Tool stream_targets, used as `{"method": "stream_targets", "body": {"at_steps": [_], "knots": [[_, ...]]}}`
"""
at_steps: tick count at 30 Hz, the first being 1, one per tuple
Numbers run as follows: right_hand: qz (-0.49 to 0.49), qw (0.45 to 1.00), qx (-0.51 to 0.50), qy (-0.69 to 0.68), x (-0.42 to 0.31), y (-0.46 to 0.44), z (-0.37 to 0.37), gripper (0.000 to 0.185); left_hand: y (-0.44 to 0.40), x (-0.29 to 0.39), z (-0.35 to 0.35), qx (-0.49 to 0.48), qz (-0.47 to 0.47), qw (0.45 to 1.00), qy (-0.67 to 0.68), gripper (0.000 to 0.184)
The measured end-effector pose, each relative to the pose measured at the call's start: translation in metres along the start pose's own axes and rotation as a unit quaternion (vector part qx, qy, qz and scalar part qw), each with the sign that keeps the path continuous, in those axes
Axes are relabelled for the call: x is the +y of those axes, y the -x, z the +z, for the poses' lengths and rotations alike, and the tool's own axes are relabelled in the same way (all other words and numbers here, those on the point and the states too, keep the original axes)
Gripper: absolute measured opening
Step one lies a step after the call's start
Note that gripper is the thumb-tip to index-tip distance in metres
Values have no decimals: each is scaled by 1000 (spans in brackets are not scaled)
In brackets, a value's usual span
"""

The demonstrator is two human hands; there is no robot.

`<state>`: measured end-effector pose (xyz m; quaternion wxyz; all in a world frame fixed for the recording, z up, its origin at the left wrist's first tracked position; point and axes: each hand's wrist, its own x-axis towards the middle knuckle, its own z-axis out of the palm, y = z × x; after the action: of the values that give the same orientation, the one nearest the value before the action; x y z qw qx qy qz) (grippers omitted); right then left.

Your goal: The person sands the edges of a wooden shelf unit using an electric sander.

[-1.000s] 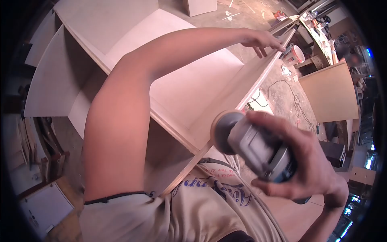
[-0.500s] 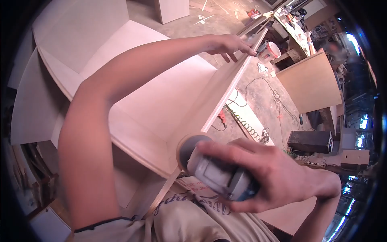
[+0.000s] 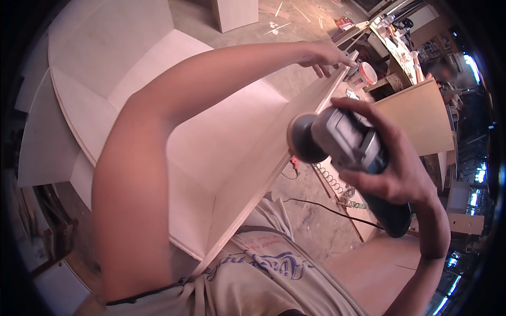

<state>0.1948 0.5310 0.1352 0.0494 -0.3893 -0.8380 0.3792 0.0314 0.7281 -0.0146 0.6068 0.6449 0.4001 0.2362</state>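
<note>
My right hand (image 3: pixel 392 158) is wrapped round a grey and teal power sander (image 3: pixel 350 139). The tool's round pad (image 3: pixel 305 138) lies against the front edge of a pale wooden panel (image 3: pixel 263 174), about midway along it. At the panel's far end, my left hand (image 3: pixel 324 57) rests on the top edge with its fingers apart. The panel forms one side of a large open wooden cabinet (image 3: pixel 211 152), which stands against my body. From the sander's lower end, a dark cord (image 3: pixel 337 213) runs to the left.
A white bucket (image 3: pixel 362 75) stands beyond the panel. To its right are a cluttered bench (image 3: pixel 395 47) and a leaning board (image 3: pixel 416 113). A coiled hose (image 3: pixel 329 181) lies on the floor (image 3: pixel 316 231). Another wooden box (image 3: pixel 237 13) stands at the back.
My right hand and the sander have moved up along the panel's edge, away from my body. The left hand stays at the far end. The camera view has shifted.
</note>
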Motion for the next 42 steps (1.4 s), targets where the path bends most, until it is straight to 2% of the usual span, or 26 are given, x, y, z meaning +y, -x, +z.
{"method": "stream_targets", "body": {"at_steps": [4, 8, 12, 15, 18, 24, 27, 30, 42], "knots": [[-6, 998, 63, 10, 13, -9, -11, 81, -28, -11, -13, -9, 17, 1000, -13, 89], [36, 998, 41, -21, -10, 9, -6, 88, -40, -21, -17, -15, 29, 999, 8, 80], [-63, 994, -71, -45, -25, 19, 18, 89, -39, -35, -6, -11, 49, 998, 31, 75], [-19, 988, -151, -8, -39, 22, 27, 91, -45, -43, -5, -19, 60, 996, 63, 74], [-8, 986, -166, 4, -38, 22, 32, 90, -53, -44, -4, -21, 56, 995, 74, 75], [-66, 990, -128, -5, -19, 17, 29, 90, -47, -37, -3, -28, 56, 995, 77, 80], [-26, 986, -163, 2, -21, 6, 14, 88, -53, -40, -2, -25, 64, 993, 95, 81], [-62, 990, -128, -2, -11, -2, 6, 87, -58, -42, -3, -35, 52, 993, 99, 81], [-16, 1000, 3, 14, 39, -27, -41, 85, -54, -35, -5, -44, 41, 992, 108, 83]]}}
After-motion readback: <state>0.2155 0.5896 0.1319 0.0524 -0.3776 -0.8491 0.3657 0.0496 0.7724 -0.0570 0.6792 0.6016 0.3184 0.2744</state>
